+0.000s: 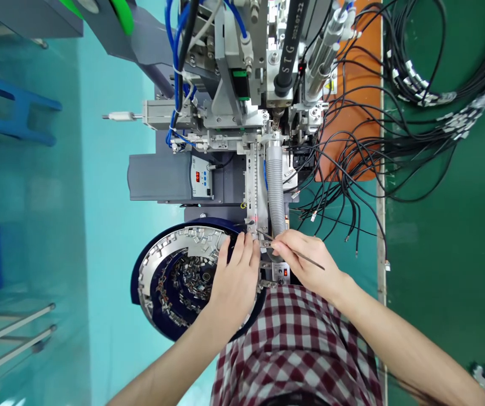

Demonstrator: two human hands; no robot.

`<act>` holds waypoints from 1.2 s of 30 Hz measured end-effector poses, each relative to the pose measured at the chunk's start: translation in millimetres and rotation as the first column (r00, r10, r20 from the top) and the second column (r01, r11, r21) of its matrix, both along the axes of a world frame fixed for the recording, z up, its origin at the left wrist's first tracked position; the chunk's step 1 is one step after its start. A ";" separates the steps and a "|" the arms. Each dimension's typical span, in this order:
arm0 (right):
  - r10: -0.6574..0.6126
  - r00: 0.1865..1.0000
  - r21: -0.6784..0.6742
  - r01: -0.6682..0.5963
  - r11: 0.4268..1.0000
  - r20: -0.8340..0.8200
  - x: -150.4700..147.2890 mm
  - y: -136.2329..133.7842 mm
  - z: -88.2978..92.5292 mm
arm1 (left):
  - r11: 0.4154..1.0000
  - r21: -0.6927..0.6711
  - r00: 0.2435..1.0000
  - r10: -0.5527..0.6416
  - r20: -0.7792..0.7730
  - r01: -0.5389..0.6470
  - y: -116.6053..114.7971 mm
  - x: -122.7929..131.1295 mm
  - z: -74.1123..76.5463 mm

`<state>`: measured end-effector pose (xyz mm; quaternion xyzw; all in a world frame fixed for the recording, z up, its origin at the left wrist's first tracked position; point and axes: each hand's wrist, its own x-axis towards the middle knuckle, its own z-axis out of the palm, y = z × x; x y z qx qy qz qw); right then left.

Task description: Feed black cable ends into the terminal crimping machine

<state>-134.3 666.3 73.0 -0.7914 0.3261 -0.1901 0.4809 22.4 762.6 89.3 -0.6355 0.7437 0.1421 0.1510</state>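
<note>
Between the thumb and fingers of my right hand (305, 259) is a thin dark rod, like tweezers or a pick (310, 260), its tip reaching left to the end of the feed track (252, 186). My left hand (238, 276) lies palm down over the right rim of the round feeder bowl (147, 276), fingers stretched out toward the track. Many small metal connector parts (194, 276) fill the bowl and sit along its spiral ledge. Just above my right hand, a ribbed grey hose (274, 180) runs alongside the track. What lies beneath my left palm is hidden.
A machine head (225, 90) with blue air tubes stands beyond the track. A grey control box (162, 177) with a red display sits left of it. Black cables (352, 146) spread over an orange mat (348, 67) and the green surface at right. A blue stool (9, 107) stands far left.
</note>
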 end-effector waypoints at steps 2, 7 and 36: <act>-0.018 1.000 -0.004 0.018 1.000 0.019 -4.1 0.0 2.2 | 1.000 -0.005 1.000 0.006 -0.005 -0.006 0.0 0.4 -0.2; -0.015 0.994 -0.075 0.024 0.997 0.110 -11.5 10.3 -1.4 | 1.000 0.020 1.000 0.016 0.020 -0.017 -1.9 -0.2 0.6; -0.122 0.977 -0.057 0.134 0.989 0.176 -15.8 31.2 -10.3 | 1.000 -0.016 1.000 0.007 0.003 -0.007 -0.1 -0.7 -3.3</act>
